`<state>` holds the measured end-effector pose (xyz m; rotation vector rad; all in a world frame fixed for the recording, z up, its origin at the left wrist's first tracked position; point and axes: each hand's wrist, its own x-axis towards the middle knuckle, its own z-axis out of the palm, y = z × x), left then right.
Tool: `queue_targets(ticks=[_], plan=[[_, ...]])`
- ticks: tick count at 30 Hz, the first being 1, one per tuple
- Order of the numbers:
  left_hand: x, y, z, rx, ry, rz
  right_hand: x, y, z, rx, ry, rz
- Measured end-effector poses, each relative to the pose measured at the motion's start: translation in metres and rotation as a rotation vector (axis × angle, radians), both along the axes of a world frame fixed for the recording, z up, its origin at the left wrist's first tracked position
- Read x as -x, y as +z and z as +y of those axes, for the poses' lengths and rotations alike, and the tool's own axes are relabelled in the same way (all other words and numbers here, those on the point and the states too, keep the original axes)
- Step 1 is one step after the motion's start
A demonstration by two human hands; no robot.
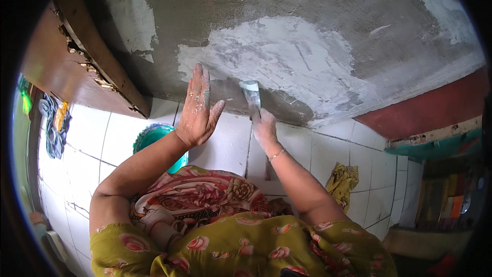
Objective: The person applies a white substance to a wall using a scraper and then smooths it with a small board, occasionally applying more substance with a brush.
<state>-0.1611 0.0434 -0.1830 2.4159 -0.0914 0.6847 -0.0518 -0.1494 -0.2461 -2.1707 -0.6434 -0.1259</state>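
Observation:
My right hand point(264, 127) is closed around the handle of a putty knife point(251, 94), whose flat metal blade points up toward the wall. Whitish smears coat the blade; whether it touches the wall I cannot tell. My left hand point(197, 110) is raised, fingers stretched out and thumb apart, with white paste spotting the fingers and nothing in it. In front of both hands, a large patch of white putty point(287, 56) spreads unevenly over the grey wall point(189, 0). Below my left wrist stands a turquoise bucket point(154, 136), partly hidden by my forearm, its rim crusted with white.
A brown wooden panel point(92, 66) with a broken edge leans at the left. Grey cloth point(53, 125) lies beyond it on the white tiled floor point(123, 138). To the right are a yellow patterned cloth point(342, 184) and a dark red panel point(430, 105) along the wall.

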Motion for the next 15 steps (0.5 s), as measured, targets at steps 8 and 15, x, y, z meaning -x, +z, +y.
queue_targets(ticks=[8,15], plan=[[0.001,-0.007,0.000,0.005,0.043,0.011,0.003,0.030,0.058,0.001,0.009,0.125],[0.002,-0.010,-0.002,0.009,0.020,0.020,0.010,0.006,0.052,-0.056,-0.003,0.160]])
